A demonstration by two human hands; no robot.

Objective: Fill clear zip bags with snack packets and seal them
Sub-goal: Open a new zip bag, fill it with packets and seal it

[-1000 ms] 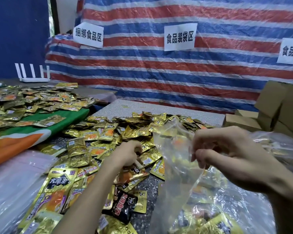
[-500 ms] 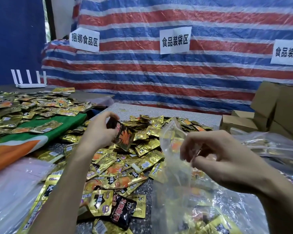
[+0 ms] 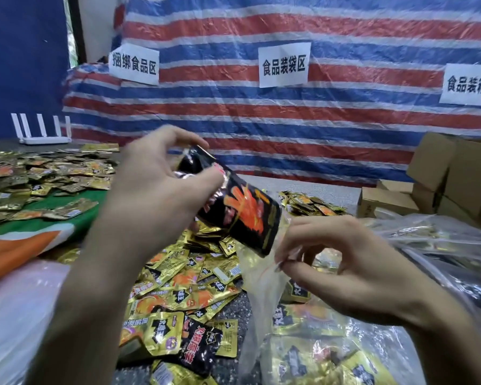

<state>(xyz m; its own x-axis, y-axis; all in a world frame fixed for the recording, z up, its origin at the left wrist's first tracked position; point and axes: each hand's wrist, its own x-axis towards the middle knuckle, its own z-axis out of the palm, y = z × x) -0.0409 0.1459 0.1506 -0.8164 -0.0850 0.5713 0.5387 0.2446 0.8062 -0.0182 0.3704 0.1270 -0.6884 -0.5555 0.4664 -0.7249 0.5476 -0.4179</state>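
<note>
My left hand (image 3: 156, 190) holds a black snack packet (image 3: 239, 215) with an orange claw print, raised and tilted down to the right. Its lower end sits at the mouth of a clear zip bag (image 3: 261, 290). My right hand (image 3: 333, 259) pinches the bag's rim by its red zip line, keeping it upright. Gold packets show through the bag's lower part. A heap of gold and black snack packets (image 3: 189, 279) covers the speckled table (image 3: 233, 315) below both hands.
More gold packets (image 3: 39, 173) lie on a green and orange cloth (image 3: 25, 240) at left. Filled clear bags (image 3: 433, 240) pile up at right, with cardboard boxes (image 3: 456, 173) behind. A white router (image 3: 42, 132) stands far left. A striped tarp with paper signs forms the back wall.
My left hand picked a black packet out of the heap, lifted it and carried it right to the bag's mouth. My right hand kept its pinch on the bag's rim.
</note>
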